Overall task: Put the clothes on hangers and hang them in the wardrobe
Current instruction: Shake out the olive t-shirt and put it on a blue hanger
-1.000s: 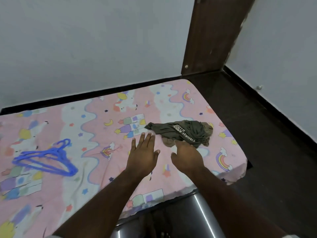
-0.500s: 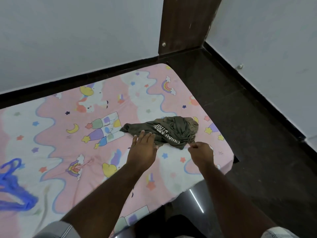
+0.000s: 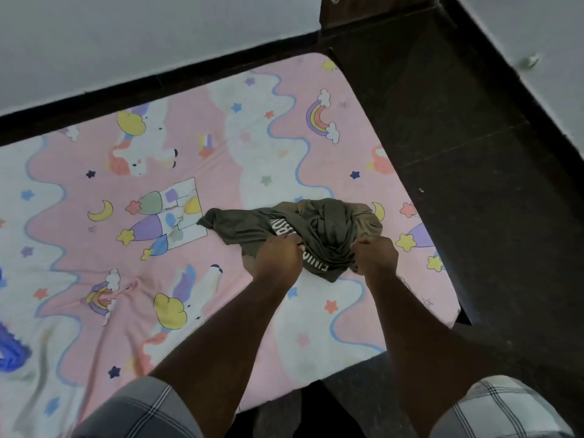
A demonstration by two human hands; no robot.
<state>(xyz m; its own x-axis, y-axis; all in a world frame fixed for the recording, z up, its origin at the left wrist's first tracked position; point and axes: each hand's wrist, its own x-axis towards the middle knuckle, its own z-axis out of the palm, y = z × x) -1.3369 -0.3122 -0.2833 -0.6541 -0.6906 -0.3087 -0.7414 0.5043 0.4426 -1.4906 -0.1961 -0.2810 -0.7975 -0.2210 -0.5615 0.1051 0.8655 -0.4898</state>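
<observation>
A crumpled olive-green T-shirt (image 3: 319,229) with white lettering lies on the pink patterned bed sheet (image 3: 221,137) near the bed's right edge. My left hand (image 3: 278,257) grips the shirt's near left part with curled fingers. My right hand (image 3: 374,252) grips the shirt's near right side in a fist. A blue plastic hanger (image 3: 11,352) lies at the far left edge of the view, mostly cut off.
A dark floor (image 3: 489,184) runs along the bed's right side up to a white wall (image 3: 537,33). A brown wooden door or panel (image 3: 363,7) stands at the top by the corner. Another white wall (image 3: 126,33) backs the bed.
Both hands moved forward from the sheet onto the shirt and closed on its fabric. The view shifted right and down, so the blue hanger slid to the left edge.
</observation>
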